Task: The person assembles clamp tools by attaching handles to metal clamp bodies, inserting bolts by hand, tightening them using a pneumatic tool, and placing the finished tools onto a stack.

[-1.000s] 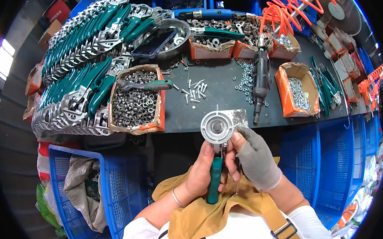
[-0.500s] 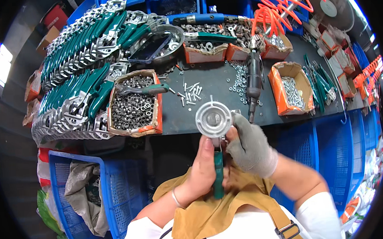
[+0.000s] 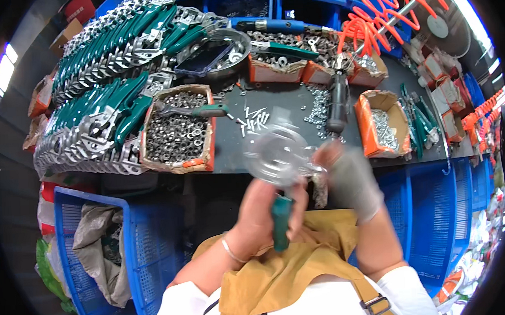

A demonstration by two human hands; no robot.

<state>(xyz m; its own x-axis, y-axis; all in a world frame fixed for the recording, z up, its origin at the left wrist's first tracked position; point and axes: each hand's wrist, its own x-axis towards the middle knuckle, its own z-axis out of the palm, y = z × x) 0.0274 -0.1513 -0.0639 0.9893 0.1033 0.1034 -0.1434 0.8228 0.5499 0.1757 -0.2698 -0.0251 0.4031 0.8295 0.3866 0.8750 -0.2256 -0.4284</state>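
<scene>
Hands (image 3: 305,192) around green-handled tool (image 3: 282,226)

Round metal part (image 3: 276,154) motion-blurred; right hand (image 3: 348,178) blurred.

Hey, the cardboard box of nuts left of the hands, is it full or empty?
Full. The cardboard box is heaped with metal nuts nearly to its rim, and a green-handled tool lies across its top.

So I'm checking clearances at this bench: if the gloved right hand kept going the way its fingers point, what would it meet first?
The right hand points left toward the round metal part that the left hand holds by its green handle. That part likely comes first, though motion blur hides the exact gap.
</scene>
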